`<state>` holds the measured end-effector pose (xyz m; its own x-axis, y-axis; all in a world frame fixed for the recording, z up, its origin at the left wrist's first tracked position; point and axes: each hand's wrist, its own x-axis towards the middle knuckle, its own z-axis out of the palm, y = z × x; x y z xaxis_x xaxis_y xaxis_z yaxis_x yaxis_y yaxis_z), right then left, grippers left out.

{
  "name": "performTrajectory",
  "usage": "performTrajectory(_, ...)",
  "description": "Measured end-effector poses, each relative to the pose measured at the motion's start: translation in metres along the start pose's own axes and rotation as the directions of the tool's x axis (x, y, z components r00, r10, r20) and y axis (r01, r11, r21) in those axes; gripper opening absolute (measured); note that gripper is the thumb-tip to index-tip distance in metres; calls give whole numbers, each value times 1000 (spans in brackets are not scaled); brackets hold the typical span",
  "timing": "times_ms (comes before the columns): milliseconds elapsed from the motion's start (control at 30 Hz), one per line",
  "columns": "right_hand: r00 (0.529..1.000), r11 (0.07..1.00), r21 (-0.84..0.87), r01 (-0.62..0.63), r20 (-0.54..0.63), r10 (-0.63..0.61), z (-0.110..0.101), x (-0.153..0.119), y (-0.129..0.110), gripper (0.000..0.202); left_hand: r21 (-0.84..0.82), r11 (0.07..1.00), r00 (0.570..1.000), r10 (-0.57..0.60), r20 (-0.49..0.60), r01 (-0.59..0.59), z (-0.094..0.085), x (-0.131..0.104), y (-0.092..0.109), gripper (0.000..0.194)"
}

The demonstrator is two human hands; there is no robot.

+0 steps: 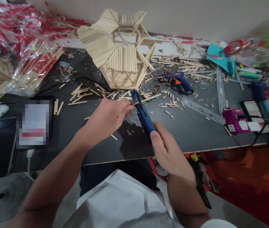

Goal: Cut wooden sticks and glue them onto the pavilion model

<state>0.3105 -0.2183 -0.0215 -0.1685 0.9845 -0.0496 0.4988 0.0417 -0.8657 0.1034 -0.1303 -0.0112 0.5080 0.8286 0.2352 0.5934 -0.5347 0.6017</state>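
A blue cutting tool (144, 116) is gripped by its handle in my right hand (166, 144). Between the fingertips of my left hand (112, 114) is a thin wooden stick (150, 98), which crosses the tool's head and points to the right. Behind my hands stands a structure of light wooden sticks (122, 58) with flared, slatted panels. Short cut pieces (171, 104) lie scattered to the right of the tool. Farther back on the right rests a blue glue gun (183, 83).
A phone (35, 122) with a cable lies at the left, below plastic-wrapped sticks (38, 68). Toward the right are a clear ruler (203, 110) and a magenta plug adapter (236, 120). The dark table's front edge (125, 160) runs just before my body.
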Motion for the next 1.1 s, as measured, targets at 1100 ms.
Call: performTrajectory(1100, 1000, 996, -84, 9, -11, -10, 8, 7, 6, 41, -28, 997, 993, -75, 86, 78, -3, 3, 0, 32)
